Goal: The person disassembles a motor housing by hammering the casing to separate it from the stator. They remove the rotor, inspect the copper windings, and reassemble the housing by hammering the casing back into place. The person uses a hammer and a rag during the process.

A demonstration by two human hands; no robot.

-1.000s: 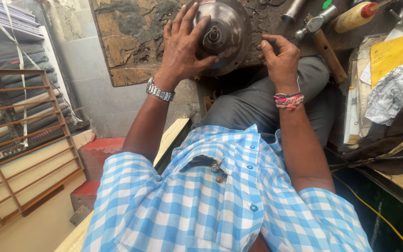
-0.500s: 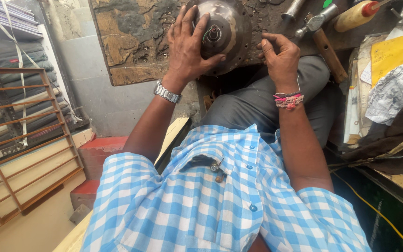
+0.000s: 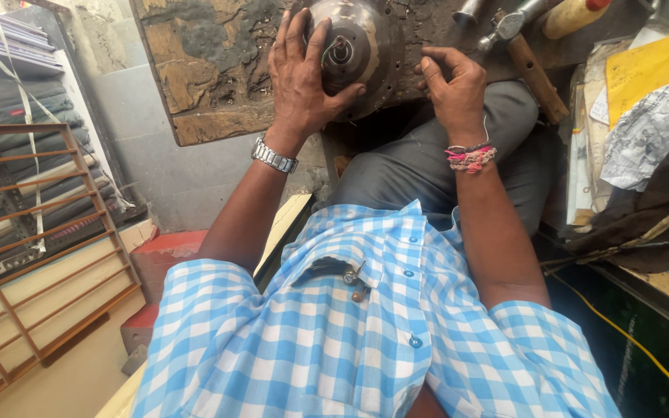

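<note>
The round metal motor housing point(image 3: 358, 50) sat on the worn wooden board point(image 3: 203, 70), close to the board's near edge and just above the person's grey-trousered knees. The left hand point(image 3: 303, 77) lay spread over the housing's left side, fingers fanned across its face and the thumb hooked along its lower rim, so it gripped the piece with an open, wide palm. The right hand point(image 3: 452, 81) hovered just to the right of the housing with its fingers curled in; whether it pinched anything small I could not tell. Thin wires poked out of the hub at the housing's centre.

To the right of the housing a hammer point(image 3: 522, 46) rested on the board, its wooden handle slanting toward the knees, with crumpled paper point(image 3: 648, 131) farther right. Left of the housing the board ran bare to its cracked edge, and beyond that stood a rusty metal rack point(image 3: 32, 255) well apart from it.
</note>
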